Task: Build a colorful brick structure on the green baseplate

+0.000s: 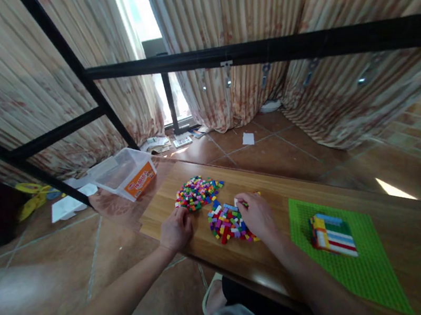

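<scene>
Two heaps of small coloured building bricks lie on the wooden bench. My left hand [176, 230] rests at the near left edge of the farther heap [195, 192], its fingers curled together; whatever they may pinch is hidden. Over the right side of the nearer heap [226, 222], my right hand [257, 215] is closed, with a small white brick [236, 202] showing at its fingertips. To the right, a green baseplate [366, 266] carries a block built of bricks [334, 234], striped in white, blue, green, red and yellow.
The wooden bench [274, 182] runs from left to right in front of my knees. A clear plastic bin [121, 174] with an orange label stands beyond its left end. A black metal frame [195, 60] crosses ahead, before long curtains [243, 14]. Papers [248, 139] lie on the tiled floor.
</scene>
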{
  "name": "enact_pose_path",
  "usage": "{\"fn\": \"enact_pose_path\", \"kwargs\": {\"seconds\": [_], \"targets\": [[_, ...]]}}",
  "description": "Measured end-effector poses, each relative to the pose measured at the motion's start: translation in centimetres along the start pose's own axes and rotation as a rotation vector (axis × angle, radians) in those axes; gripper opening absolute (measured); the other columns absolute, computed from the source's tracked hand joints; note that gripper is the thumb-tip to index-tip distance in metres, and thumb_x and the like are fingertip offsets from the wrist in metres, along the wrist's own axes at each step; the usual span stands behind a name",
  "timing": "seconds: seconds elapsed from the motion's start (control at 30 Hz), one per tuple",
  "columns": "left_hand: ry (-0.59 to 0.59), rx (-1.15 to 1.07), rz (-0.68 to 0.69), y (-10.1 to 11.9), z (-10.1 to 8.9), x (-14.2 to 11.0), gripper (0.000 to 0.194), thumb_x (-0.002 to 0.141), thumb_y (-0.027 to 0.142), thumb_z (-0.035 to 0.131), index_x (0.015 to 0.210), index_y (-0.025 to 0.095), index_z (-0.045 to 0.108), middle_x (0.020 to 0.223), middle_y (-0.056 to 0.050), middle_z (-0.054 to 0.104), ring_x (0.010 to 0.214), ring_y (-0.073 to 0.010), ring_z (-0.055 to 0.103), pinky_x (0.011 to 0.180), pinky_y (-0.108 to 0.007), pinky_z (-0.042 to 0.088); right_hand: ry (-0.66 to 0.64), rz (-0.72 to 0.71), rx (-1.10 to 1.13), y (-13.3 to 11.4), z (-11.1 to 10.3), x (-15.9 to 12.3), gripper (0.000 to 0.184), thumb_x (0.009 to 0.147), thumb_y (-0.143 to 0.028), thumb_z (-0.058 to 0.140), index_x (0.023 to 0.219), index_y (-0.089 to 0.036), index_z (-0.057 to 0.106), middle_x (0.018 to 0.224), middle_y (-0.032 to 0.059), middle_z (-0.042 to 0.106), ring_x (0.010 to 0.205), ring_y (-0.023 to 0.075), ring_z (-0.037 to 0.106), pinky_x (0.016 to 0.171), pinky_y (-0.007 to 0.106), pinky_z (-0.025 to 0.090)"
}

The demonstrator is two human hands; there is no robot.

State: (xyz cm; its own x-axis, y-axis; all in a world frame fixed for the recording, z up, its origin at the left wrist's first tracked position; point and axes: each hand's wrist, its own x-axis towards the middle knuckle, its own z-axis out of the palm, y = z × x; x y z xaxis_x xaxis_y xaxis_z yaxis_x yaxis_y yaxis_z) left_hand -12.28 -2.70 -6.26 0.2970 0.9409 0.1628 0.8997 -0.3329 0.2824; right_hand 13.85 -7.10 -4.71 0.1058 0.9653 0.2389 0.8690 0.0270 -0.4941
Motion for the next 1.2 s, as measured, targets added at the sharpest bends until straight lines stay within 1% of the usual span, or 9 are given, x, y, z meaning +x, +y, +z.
{"fn": "enact_pose_path", "kwargs": {"seconds": [0.1,0.2,0.37,0.57,0.7,0.83,1.0,1.1,1.2], "targets": [[-0.001,0.005,-0.002,0.0,0.1,0.0,0.016,0.093,0.026,0.043,0.094,0.021,0.058,0.098,-0.006,0.068,0.086,-0.0188,0.064,0.071,-0.027,0.044,-0.003,0.034,-0.036,0.9,-0.3,-0.6,0.024,0.095,-0.022,0.046,0.100,-0.019,0.069,0.100,0.0073,0.072,0.096,0.0204,0.059,0.087,0.033,0.041],[-0.003,0.007,-0.007,0.0,0.1,0.0,0.016,0.093,0.026,0.043,0.094,0.021,0.058,0.098,-0.006,0.068,0.086,-0.0186,0.064,0.071,-0.027,0.044,-0.040,0.015,-0.079,1.0,-0.5,-0.9,0.022,0.095,-0.024,0.048,0.100,-0.020,0.070,0.099,0.0072,0.071,0.096,0.0208,0.058,0.087,0.033,0.039],[-0.012,0.007,-0.020,0.1,-0.1,0.0,0.014,0.092,0.026,0.045,0.092,0.021,0.057,0.098,-0.006,0.067,0.086,-0.0188,0.064,0.071,-0.027,0.044,-0.099,-0.034,-0.160,-0.1,-0.4,-0.6,0.017,0.093,-0.027,0.055,0.095,-0.021,0.071,0.096,0.0071,0.068,0.097,0.0223,0.055,0.088,0.034,0.037],[-0.028,0.015,-0.015,0.0,-0.2,0.0,0.014,0.092,0.026,0.043,0.091,0.021,0.057,0.098,-0.006,0.068,0.086,-0.0191,0.064,0.071,-0.027,0.044,-0.138,-0.041,-0.234,-1.4,-0.2,-0.3,0.020,0.095,-0.028,0.053,0.087,-0.021,0.070,0.094,0.0064,0.067,0.096,0.0219,0.054,0.087,0.034,0.036],[-0.025,0.031,-0.026,-0.1,-0.1,0.0,0.015,0.092,0.026,0.043,0.093,0.021,0.057,0.099,-0.006,0.068,0.086,-0.0194,0.065,0.070,-0.027,0.045,-0.147,-0.026,-0.254,-1.9,0.1,0.1,0.017,0.093,-0.028,0.057,0.088,-0.020,0.071,0.095,0.0072,0.067,0.097,0.0229,0.054,0.086,0.036,0.036],[-0.007,0.023,-0.006,-0.2,-0.1,0.0,0.016,0.093,0.028,0.042,0.094,0.021,0.058,0.098,-0.005,0.068,0.085,-0.0196,0.066,0.070,-0.027,0.046,-0.156,-0.010,-0.259,-2.2,0.5,0.6,0.016,0.092,-0.029,0.059,0.088,-0.020,0.072,0.096,0.0080,0.068,0.097,0.0229,0.055,0.084,0.036,0.036],[0.010,0.020,-0.001,0.0,-0.4,0.0,0.018,0.093,0.027,0.041,0.093,0.021,0.058,0.098,-0.006,0.069,0.086,-0.0201,0.067,0.070,-0.027,0.046,-0.154,0.003,-0.251,-2.7,0.7,1.0,0.021,0.093,-0.021,0.053,0.084,-0.019,0.072,0.094,0.0103,0.068,0.095,0.0225,0.056,0.082,0.035,0.036],[0.003,0.017,-0.008,0.1,-0.5,0.0,0.018,0.093,0.027,0.041,0.094,0.022,0.058,0.099,-0.006,0.069,0.086,-0.0200,0.067,0.071,-0.027,0.047,-0.134,0.026,-0.229,-3.0,0.3,0.9,0.022,0.094,-0.019,0.050,0.086,-0.018,0.070,0.094,0.0102,0.068,0.095,0.0225,0.057,0.083,0.035,0.037],[0.006,0.028,-0.016,0.1,-0.5,0.1,0.019,0.093,0.028,0.041,0.097,0.022,0.058,0.100,-0.005,0.070,0.087,-0.0201,0.067,0.071,-0.027,0.046,-0.109,0.053,-0.194,-3.0,-0.7,-0.1,0.021,0.096,-0.021,0.048,0.089,-0.020,0.069,0.096,0.0073,0.069,0.095,0.0206,0.058,0.086,0.032,0.038]]}}
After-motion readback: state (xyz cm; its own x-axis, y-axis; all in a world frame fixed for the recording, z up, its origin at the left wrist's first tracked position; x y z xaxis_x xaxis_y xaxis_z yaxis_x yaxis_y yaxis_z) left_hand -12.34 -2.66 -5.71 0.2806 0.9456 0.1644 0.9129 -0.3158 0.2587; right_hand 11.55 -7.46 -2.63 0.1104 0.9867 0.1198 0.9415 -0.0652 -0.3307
